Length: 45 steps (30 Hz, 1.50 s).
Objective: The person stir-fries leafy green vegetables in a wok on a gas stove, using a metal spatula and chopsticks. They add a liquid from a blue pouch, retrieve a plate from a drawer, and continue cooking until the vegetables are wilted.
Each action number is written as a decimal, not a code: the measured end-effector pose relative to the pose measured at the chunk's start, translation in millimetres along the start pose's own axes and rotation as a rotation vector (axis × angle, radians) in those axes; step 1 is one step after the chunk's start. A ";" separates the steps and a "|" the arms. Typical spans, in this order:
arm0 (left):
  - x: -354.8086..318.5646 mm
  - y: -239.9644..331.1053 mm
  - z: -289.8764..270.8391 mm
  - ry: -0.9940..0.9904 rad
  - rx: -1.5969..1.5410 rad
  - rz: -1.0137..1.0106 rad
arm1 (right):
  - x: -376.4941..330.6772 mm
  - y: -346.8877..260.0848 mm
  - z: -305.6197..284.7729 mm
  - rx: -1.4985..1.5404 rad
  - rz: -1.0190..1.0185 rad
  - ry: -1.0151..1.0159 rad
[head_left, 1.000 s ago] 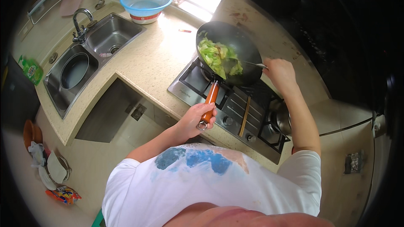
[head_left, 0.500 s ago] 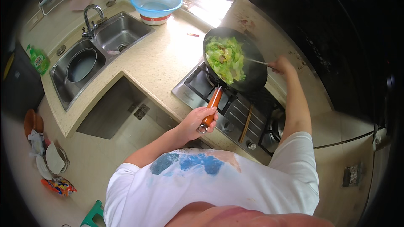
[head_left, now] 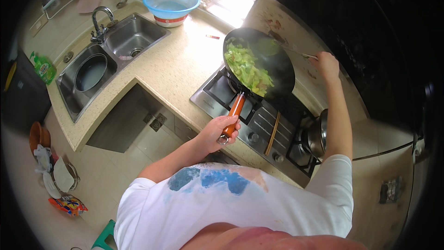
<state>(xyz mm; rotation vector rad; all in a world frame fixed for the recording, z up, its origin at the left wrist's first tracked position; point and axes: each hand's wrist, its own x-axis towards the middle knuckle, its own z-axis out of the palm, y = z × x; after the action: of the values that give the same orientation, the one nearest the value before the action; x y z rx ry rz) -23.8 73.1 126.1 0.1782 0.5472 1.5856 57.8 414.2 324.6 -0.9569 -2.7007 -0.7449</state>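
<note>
My left hand (head_left: 223,130) is wrapped round the brown handle of a dark wok (head_left: 283,71). The wok is tilted, its inside facing left, above the gas stove (head_left: 217,90). Chopped green leafy vegetables (head_left: 247,69) lie along its left and lower side, and faint steam hangs over them. Beyond the wok's right rim, my right hand (head_left: 326,66) grips the light handle end of a cooking spatula (head_left: 309,56). The spatula's thin shaft runs up and left to a blurred, dark head near the wok's far rim, raised off the vegetables.
Wooden chopsticks (head_left: 273,134) lie on the stove beside a metal pot (head_left: 319,134) on the right burner. To the left stand a double sink (head_left: 118,67) with a round pan (head_left: 90,71) and a blue basin (head_left: 171,1). A dark range hood (head_left: 351,37) overhangs the right.
My right hand has moved up and right, lifting the spatula out of the vegetables. The vegetables have shifted and spread lower in the wok. My left hand keeps its hold.
</note>
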 end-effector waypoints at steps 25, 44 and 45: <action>1.8 2.1 -0.6 -0.008 0.026 -0.025 | -124.0 -22.5 -91.5 0.282 -0.173 -0.071; -14.1 0.1 -51.2 0.067 -0.022 -0.029 | -119.9 -102.1 36.9 0.799 0.025 -0.061; -20.7 1.7 -61.8 0.097 -0.032 -0.029 | -127.7 -93.1 32.4 0.767 0.064 -0.089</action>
<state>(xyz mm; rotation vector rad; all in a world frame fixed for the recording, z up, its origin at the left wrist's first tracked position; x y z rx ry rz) -49.9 38.5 77.5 0.0695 0.5967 1.5799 98.2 299.8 218.3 -0.8609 -2.6359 0.3531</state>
